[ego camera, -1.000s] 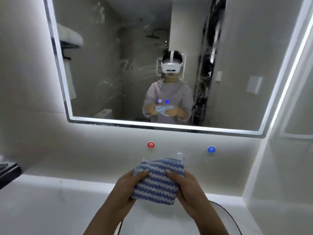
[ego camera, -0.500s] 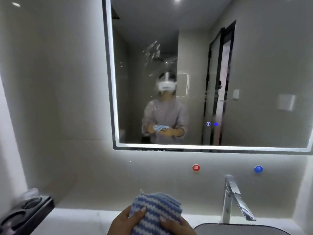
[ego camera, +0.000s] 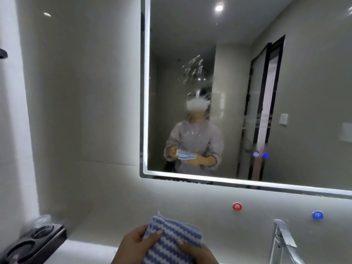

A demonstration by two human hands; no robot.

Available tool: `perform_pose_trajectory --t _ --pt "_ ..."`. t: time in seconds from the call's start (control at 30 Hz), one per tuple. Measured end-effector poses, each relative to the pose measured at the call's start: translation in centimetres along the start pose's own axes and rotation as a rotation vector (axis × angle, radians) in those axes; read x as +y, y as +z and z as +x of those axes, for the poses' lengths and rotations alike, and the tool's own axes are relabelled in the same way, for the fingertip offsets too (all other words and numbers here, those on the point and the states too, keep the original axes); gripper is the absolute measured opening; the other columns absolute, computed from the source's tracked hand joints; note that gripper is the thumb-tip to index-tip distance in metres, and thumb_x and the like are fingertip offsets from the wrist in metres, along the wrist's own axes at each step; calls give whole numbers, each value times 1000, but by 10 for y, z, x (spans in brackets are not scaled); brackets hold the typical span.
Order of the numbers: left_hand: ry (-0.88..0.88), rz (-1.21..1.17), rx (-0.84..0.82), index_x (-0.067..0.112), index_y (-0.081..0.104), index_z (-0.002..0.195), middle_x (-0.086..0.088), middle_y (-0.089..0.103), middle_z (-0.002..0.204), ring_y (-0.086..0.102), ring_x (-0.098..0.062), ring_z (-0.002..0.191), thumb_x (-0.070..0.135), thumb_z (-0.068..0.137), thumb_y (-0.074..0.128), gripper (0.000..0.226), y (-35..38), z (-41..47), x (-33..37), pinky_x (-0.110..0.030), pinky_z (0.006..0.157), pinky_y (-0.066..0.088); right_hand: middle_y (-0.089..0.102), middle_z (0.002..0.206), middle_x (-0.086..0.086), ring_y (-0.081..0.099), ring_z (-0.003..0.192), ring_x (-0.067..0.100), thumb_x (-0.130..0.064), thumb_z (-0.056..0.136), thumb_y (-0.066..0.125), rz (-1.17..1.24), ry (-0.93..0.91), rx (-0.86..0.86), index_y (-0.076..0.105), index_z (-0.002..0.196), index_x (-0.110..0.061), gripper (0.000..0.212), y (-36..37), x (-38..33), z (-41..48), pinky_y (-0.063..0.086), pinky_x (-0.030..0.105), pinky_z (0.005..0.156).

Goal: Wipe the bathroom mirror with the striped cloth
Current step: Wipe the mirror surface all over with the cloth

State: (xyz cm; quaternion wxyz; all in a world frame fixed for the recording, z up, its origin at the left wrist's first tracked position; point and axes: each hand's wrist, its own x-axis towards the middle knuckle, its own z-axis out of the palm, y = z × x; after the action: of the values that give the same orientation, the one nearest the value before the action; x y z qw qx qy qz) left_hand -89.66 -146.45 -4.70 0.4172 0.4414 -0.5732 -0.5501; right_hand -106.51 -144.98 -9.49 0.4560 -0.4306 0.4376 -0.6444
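Two hands pinch the striped cloth (ego camera: 171,239) at the bottom middle of the frame: left hand (ego camera: 133,244) and right hand (ego camera: 198,252). The mirror (ego camera: 276,111) is higher up, with its white spots (ego camera: 192,69) straight above the cloth.

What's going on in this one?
A person stands at a bathroom counter holding a folded striped cloth low in front of them, left grip and right grip both pinching it. The mirror above has whitish smears on the glass left of its middle. The cloth is not yet on the glass, so wiping has not begun. A tap is at the right, and a black tray sits at the left.
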Motion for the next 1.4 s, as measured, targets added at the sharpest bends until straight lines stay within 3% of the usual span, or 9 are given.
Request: perform_pose_trajectory --t 0.1,0.23,0.5,0.57,0.63,0.73,1.0,1.23,1.4 --pt "11 -57 -33 14 75 91 -4 76 80 72 -19 79 35 57 86 41 0 22 -4 -20 61 53 64 107 -3 66 89 5 -52 11 87 103 160 -122 60 114 -12 113 -10 -3 17 51 16 75" --pt "23 -139 -38 9 74 90 -15 74 88 71 -31 84 53 6 89 96 8 41 -1 -39 79 54 67 118 13 62 111 34 -41 25 98 153 328 -167 64 117 -13 102 -21 -13 28 44 48 102" --pt "88 -167 -60 14 78 79 -20 73 91 71 -31 81 33 42 92 44 23 65 8 -34 69 58 65 116 25 59 111 43 -19 48 88 324 372 -56 67 106 -2 64 -32 -45 53 42 53 103" --pt "68 -186 -66 11 78 79 -22 72 93 71 -31 80 24 54 88 30 28 70 12 -30 62 58 68 109 26 65 100 41 -10 67 73 336 344 -57 68 100 1 36 -36 -50 53 53 47 91" --pt "67 -172 -108 7 75 87 -19 73 90 71 -32 82 38 30 93 68 29 78 9 -30 61 58 72 94 22 72 76 32 -1 84 59 341 307 -27 67 92 2 12 -37 -54 56 60 33 62" --pt "48 -169 -133 6 73 93 -16 74 89 71 -30 81 47 20 90 86 29 87 13 -30 63 57 67 101 21 66 60 24 2 96 43 387 269 79 63 98 3 20 -33 -51 64 51 20 41" --pt "60 -127 -177 7 75 88 -14 74 87 72 -28 78 56 9 88 93 0 115 13 -27 58 56 64 115 30 65 101 43 -18 80 58 479 374 -57 58 119 4 45 -10 -45 66 55 50 84" --pt "177 -26 -61 17 71 95 -4 74 88 70 -16 79 44 67 75 39 -24 140 19 -27 64 55 64 116 29 64 102 41 -24 85 54 462 265 29 59 118 7 46 10 -56 78 52 51 85" --pt "619 626 265 18 56 122 -4 60 123 60 -23 107 32 82 67 43 -45 175 29 -31 85 49 70 106 13 69 93 26 -31 93 51 378 -3 247 56 122 0 43 9 -76 111 55 39 76"
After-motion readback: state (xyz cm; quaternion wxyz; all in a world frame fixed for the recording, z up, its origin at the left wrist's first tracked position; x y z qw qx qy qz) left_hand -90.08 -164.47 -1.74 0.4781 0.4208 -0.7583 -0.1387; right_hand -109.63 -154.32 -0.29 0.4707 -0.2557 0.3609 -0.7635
